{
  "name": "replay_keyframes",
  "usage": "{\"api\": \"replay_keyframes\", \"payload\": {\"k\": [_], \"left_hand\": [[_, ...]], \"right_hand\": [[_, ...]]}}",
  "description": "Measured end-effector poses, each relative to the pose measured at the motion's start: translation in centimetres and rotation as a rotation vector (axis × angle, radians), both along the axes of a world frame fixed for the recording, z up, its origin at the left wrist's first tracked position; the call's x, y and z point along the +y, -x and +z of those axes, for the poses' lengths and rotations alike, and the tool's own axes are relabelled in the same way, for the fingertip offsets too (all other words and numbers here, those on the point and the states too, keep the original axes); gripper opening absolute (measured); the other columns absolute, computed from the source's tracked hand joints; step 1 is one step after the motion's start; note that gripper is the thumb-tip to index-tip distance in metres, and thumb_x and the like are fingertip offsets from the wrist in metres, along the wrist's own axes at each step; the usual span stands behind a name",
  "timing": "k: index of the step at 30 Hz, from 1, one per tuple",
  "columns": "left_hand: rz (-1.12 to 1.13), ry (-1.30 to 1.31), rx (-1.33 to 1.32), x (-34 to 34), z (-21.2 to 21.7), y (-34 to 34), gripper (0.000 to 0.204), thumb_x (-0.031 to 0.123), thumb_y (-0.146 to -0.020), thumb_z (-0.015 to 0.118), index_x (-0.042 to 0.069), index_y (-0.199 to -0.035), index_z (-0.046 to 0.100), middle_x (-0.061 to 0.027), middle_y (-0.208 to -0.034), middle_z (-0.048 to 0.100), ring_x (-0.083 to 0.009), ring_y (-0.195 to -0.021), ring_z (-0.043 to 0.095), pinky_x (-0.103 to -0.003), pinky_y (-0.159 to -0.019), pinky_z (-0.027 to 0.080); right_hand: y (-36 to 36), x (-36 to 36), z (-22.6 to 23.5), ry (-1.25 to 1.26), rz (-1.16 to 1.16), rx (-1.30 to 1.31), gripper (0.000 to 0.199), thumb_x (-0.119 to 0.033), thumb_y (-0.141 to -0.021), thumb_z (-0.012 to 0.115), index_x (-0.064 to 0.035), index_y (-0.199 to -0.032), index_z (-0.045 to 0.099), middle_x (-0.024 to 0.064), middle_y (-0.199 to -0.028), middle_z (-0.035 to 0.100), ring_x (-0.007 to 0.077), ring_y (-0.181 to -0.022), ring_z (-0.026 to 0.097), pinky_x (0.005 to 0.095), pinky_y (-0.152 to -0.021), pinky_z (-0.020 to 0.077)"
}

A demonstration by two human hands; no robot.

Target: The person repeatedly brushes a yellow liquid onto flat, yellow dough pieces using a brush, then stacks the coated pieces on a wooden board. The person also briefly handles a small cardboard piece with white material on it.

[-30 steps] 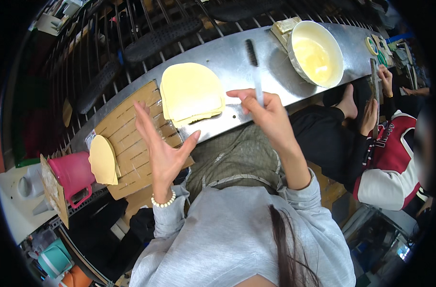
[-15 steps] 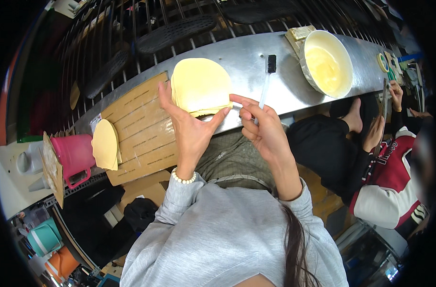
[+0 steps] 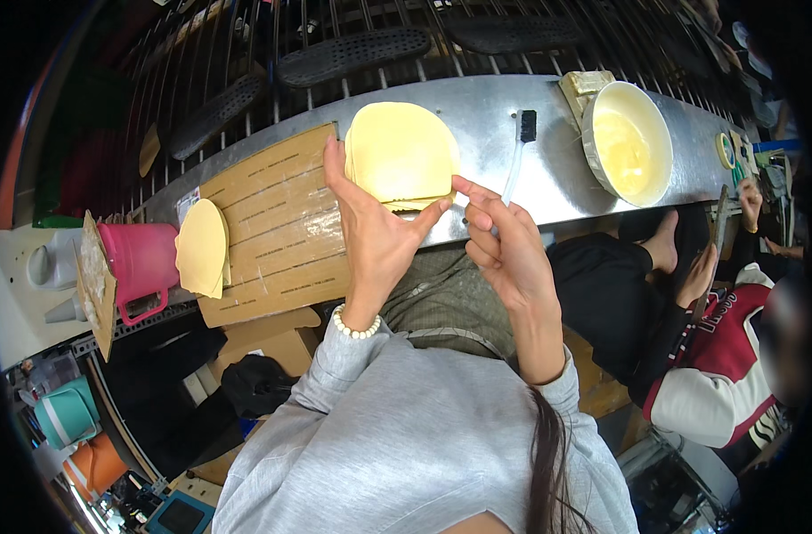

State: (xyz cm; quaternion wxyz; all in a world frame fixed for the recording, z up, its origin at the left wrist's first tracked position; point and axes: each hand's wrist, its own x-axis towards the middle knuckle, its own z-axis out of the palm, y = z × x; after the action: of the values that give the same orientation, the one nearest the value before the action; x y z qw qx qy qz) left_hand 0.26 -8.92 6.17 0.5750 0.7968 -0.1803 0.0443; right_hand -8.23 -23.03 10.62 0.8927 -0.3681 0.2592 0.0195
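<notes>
My left hand [image 3: 375, 236] grips a stack of thin, pale yellow sheets [image 3: 401, 147] with rounded outlines, fingers along its left side and thumb at its lower edge. The sheets' kind is not clear. In my right hand [image 3: 520, 258] is a small brush [image 3: 515, 169] with a pale handle and black bristles pointing away from me. My right index finger reaches to the stack's lower right corner, while the other fingers curl round the handle. To the right, a white bowl [image 3: 595, 151] holds a creamy yellow paste.
A steel bench [image 3: 482, 107] runs across, with a cardboard sheet [image 3: 281, 222] at left. More yellow sheets [image 3: 203, 249] lie beside a pink mug [image 3: 139, 258]. Black perforated sole-shaped pieces [image 3: 353, 55] rest on a rack beyond. Another person [image 3: 713, 392] sits at right.
The whole view has shifted slightly, so bench, bowl and hands appear a little farther right. Both hands keep their grips, with little visible change in how they hold the stack and brush.
</notes>
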Motion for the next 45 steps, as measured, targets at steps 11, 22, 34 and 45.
{"api": "replay_keyframes", "payload": {"k": [11,22,34,45], "left_hand": [[-0.049,0.002,0.055,3.4,1.1,1.0,0.152,0.029,-0.056,0.105,-0.002,-0.159,-0.003,-0.0349,-0.154,0.036,-0.0409,-0.143,0.044,-0.045,-0.119,0.039],[-0.029,-0.277,-0.097,4.9,2.4,0.2,0.136,0.031,-0.057,0.103,-0.002,-0.158,0.018,-0.0299,-0.164,0.025,-0.0466,-0.154,0.026,-0.050,-0.123,0.032],[-0.007,-0.252,-0.358,4.6,4.2,-2.2,0.148,0.037,-0.056,0.104,-0.003,-0.159,0.005,-0.0280,-0.163,0.022,-0.0424,-0.152,0.031,-0.050,-0.125,0.032],[0.122,-0.260,-0.317,13.7,9.2,-15.9,0.135,0.034,-0.061,0.100,-0.006,-0.156,0.013,-0.0314,-0.136,0.057,-0.0483,-0.126,0.058,-0.048,-0.108,0.049]], "right_hand": [[-0.3,1.2,0.6,0.460,-0.270,-0.077,0.032,-0.015,-0.105,0.057,0.0056,-0.127,0.067,-0.0088,-0.074,0.047,-0.0009,-0.049,0.024,0.0222,-0.046,0.0184],[-5.5,5.2,0.9,0.890,-0.054,-0.437,0.043,-0.007,-0.089,0.082,0.0065,-0.128,0.070,0.0132,-0.116,0.074,0.0109,-0.097,0.068,0.0250,-0.083,0.0546],[-4.3,4.4,0.2,0.322,-0.286,-0.186,0.034,-0.016,-0.099,0.076,0.0098,-0.120,0.071,-0.0065,-0.072,0.059,-0.0014,-0.054,0.035,0.0211,-0.048,0.0242],[-2.4,3.4,3.3,0.514,-0.216,-0.338,0.055,-0.002,-0.090,0.078,0.0063,-0.141,0.057,0.0220,-0.136,0.066,0.0050,-0.083,0.062,0.0183,-0.070,0.0472]]}}
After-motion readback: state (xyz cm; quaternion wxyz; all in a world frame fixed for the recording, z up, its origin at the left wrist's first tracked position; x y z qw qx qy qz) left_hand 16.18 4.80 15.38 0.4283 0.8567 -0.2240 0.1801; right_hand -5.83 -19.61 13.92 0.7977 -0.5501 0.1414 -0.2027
